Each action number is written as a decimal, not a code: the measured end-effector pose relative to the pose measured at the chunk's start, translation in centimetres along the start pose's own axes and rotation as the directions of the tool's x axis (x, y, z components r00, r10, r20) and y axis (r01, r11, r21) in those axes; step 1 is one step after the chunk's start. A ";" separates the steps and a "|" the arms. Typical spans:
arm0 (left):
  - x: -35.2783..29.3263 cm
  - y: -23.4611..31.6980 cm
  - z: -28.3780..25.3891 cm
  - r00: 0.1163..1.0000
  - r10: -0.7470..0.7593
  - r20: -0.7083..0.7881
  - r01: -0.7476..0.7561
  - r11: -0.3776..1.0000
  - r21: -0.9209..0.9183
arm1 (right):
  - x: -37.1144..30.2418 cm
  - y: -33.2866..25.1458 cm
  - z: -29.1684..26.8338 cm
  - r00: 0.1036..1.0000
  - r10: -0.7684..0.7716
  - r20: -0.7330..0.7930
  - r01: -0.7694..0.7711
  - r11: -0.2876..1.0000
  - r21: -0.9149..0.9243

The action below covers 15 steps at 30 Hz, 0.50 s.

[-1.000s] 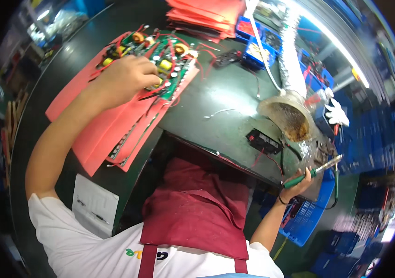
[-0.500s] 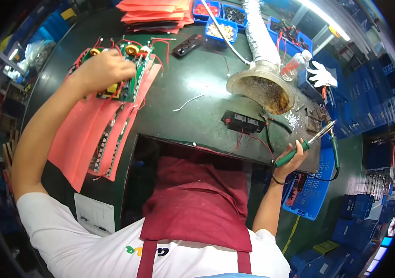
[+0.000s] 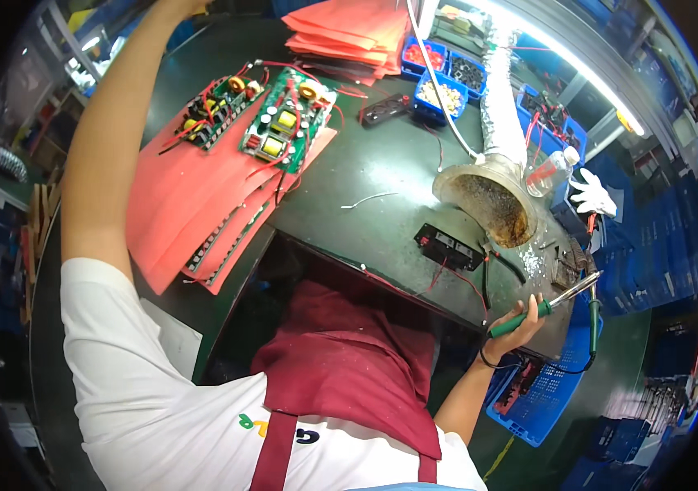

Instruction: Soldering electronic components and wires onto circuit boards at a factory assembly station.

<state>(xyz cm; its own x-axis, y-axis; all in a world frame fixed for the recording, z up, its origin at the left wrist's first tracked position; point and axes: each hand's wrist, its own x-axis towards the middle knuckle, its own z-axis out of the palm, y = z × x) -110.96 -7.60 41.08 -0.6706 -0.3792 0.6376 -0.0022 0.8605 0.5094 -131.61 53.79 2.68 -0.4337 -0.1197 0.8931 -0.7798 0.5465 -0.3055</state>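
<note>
- Right hand [image 3: 522,327], lower right: fingers grasping the green-handled soldering iron [image 3: 544,308], long axis slanted, tip toward upper right.
- Left hand [image 3: 188,5], upper left, cut by frame: finger state cannot be told.

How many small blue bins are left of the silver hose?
3: red-parts bin, back left; black-parts bin, right of it; pale-parts bin, in front. Others may be hidden.

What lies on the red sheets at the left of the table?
A green circuit board and, left of it, another circuit board lie on the red sheets. Strips of what look like more boards show between the sheets; the rest is covered.
</note>
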 end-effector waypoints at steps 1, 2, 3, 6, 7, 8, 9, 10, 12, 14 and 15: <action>-0.8 1.4 1.3 0.983 -0.055 0.177 0.017 0.978 0.209 | 0.0 0.4 -0.3 1.000 0.005 -0.004 -0.005 1.000 -0.007; -1.1 -1.9 2.5 0.907 -0.217 0.361 0.100 0.943 0.316 | 0.1 0.8 -0.5 1.000 0.017 -0.015 -0.017 1.000 0.009; -3.1 -6.0 2.0 0.850 0.074 0.522 -0.237 0.938 0.253 | 0.4 0.6 0.3 1.000 0.020 -0.022 -0.019 0.997 0.069; -9.0 -5.2 10.1 0.736 0.022 0.677 -0.342 0.875 0.343 | 0.0 2.0 0.2 0.999 0.052 -0.007 -0.052 0.997 0.060; -11.1 -4.6 11.9 0.729 0.045 0.683 -0.405 0.833 0.377 | -0.1 2.3 0.5 0.998 0.057 -0.004 -0.057 0.997 0.056; -12.9 -4.3 13.4 0.692 0.091 0.716 -0.452 0.828 0.332 | -0.2 2.5 0.9 0.999 0.031 0.008 -0.032 0.999 0.039; -14.4 -4.3 14.6 0.649 0.140 0.748 -0.499 0.820 0.279 | -0.7 2.3 1.3 1.000 0.009 0.021 -0.009 1.000 0.019; -15.3 -4.2 15.0 0.589 0.200 0.783 -0.578 0.782 0.235 | -0.9 2.3 1.8 1.000 0.007 0.028 -0.007 1.000 0.019; -16.6 -5.0 15.9 0.509 0.222 0.831 -0.655 0.726 0.208 | -1.4 2.1 2.7 0.999 0.012 0.042 -0.013 1.000 0.013; -16.6 -6.1 16.3 0.455 0.210 0.866 -0.713 0.668 0.213 | -1.5 1.8 3.5 0.999 -0.016 0.051 0.017 1.000 -0.009; -16.6 -6.7 16.5 0.397 0.196 0.897 -0.772 0.599 0.211 | -1.6 1.7 3.9 0.998 -0.042 0.054 0.044 0.999 -0.032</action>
<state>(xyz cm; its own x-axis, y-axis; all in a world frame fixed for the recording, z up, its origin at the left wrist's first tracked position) -112.08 -1.44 17.54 -0.9318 0.3232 -0.1654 0.3601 0.8801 -0.3094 -134.03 51.72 -0.50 -0.4242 -0.1872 0.8860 -0.7831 0.5671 -0.2552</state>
